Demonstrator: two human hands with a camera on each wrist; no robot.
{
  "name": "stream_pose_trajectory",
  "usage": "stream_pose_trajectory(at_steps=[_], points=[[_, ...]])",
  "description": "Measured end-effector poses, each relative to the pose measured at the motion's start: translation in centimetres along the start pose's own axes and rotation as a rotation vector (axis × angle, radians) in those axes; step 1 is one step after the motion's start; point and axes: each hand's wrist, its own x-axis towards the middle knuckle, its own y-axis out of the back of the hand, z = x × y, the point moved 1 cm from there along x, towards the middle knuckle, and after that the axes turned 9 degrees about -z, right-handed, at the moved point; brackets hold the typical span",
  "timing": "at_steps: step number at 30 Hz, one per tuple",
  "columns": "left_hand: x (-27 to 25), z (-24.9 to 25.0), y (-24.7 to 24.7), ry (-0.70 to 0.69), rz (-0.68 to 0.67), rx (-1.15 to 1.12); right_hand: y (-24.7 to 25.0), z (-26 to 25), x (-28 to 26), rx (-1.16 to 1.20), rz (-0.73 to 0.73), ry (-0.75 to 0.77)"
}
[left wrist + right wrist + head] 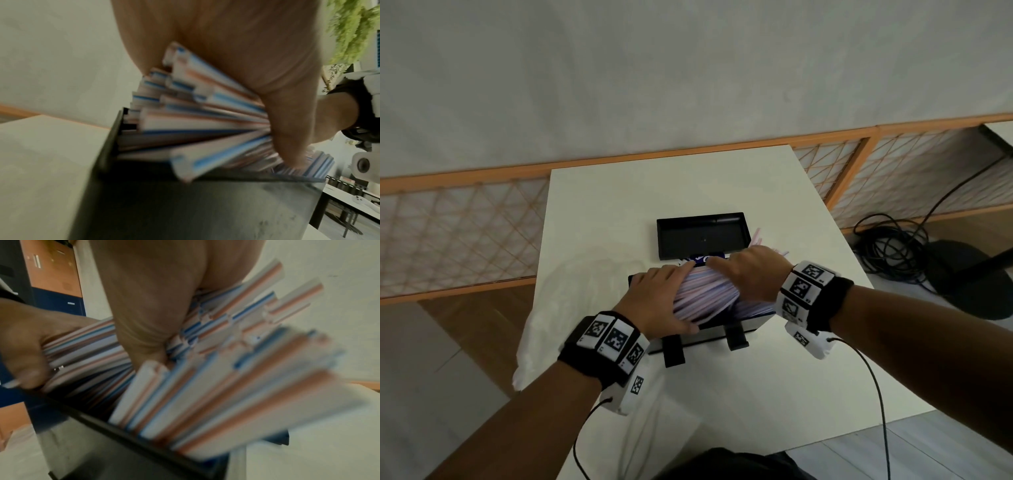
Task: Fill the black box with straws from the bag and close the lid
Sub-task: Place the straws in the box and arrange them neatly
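A thick bundle of red- and blue-striped white straws (702,291) lies across the open black box (722,332) on the white table. My left hand (657,301) grips the bundle's left end, thumb curled over the near side (287,129). My right hand (746,270) grips the right part, fingers wrapped over the top (148,313). Straw ends (236,394) fan out past the box's right rim; the left ends (164,100) sit just inside the box wall (185,203). The black lid (703,236) lies open side up behind the box. A clear plastic bag (558,308) lies left of it.
The white table (671,192) stands against a low orange lattice fence (458,233). Black cables (893,246) and a dark stand base (969,274) are on the floor at the right. A wire (873,377) hangs from each wrist camera.
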Motion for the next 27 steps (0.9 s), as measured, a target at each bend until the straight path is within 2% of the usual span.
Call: stream_pose_trajectory(at_steps=[3, 5, 10, 13, 17, 20, 27], points=[[-0.1, 0.4, 0.3, 0.02, -0.005, 0.053, -0.1, 0.0, -0.2, -0.004, 0.054, -0.016], [0.1, 0.4, 0.4, 0.02, -0.005, 0.043, 0.0, 0.0, -0.2, 0.002, 0.032, -0.031], [0.0, 0.1, 0.0, -0.021, -0.062, -0.18, 0.1, -0.5, -0.1, -0.073, -0.005, -0.069], [0.0, -0.4, 0.2, -0.062, -0.037, -0.254, -0.4, -0.5, -0.2, -0.073, -0.012, -0.076], [0.0, -1.0, 0.7, -0.017, 0.043, -0.215, -0.5, -0.4, -0.4, -0.043, 0.042, -0.138], [-0.4, -1.9, 0.6, -0.003, 0.105, -0.157, -0.4, -0.4, -0.5, -0.031, 0.021, -0.154], [-0.7, -3.0, -1.3, -0.042, 0.07, -0.125, -0.4, -1.1, -0.3, 0.014, -0.01, -0.161]])
